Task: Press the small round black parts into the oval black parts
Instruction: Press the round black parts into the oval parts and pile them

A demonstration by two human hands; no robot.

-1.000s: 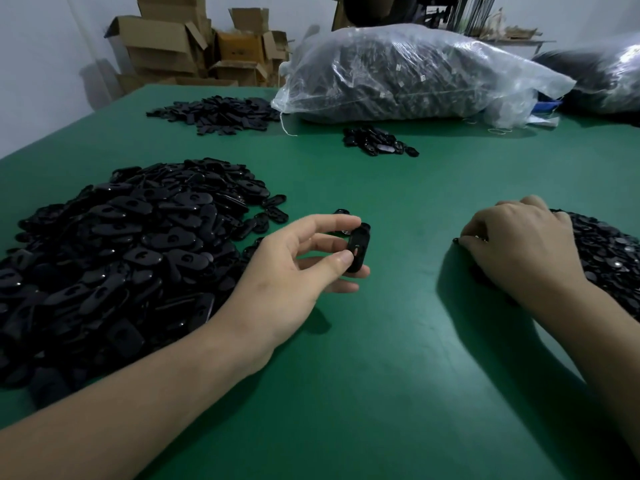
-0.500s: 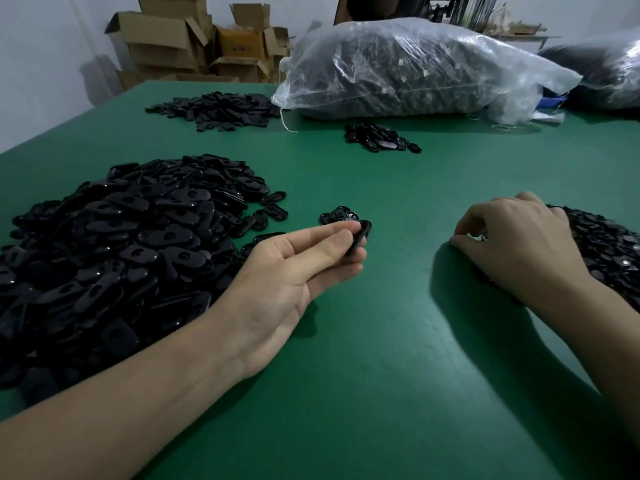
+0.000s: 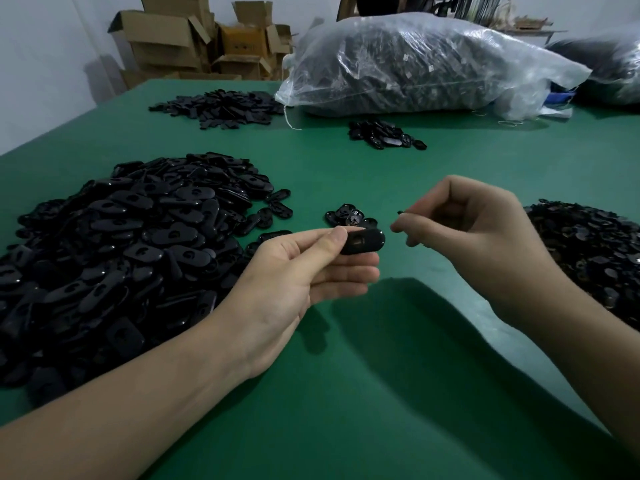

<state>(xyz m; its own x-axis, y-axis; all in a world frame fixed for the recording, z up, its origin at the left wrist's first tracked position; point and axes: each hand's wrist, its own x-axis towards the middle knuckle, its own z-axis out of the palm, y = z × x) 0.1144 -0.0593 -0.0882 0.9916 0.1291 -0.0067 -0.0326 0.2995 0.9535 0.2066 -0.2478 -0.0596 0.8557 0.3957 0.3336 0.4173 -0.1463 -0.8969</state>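
My left hand (image 3: 298,271) pinches one oval black part (image 3: 363,241) between thumb and fingers, its recessed side facing up, above the green table (image 3: 346,393). Just to its right, my right hand (image 3: 474,233) is lifted off the table and pinches a small round black part (image 3: 401,213) at its fingertips; only the part's edge shows. A gap remains between the two parts. A big heap of oval black parts (image 3: 117,251) lies at the left. The pile of small round parts (image 3: 588,251) lies at the right.
A few assembled-looking pieces (image 3: 349,216) lie just behind my hands. Farther back are a small cluster (image 3: 384,133), a flat pile (image 3: 221,107), two plastic bags full of black parts (image 3: 415,67) and cardboard boxes (image 3: 194,39).
My right hand has left the round-parts pile, risen and moved left with a small part pinched. My left hand turned the oval part flat, recess up.
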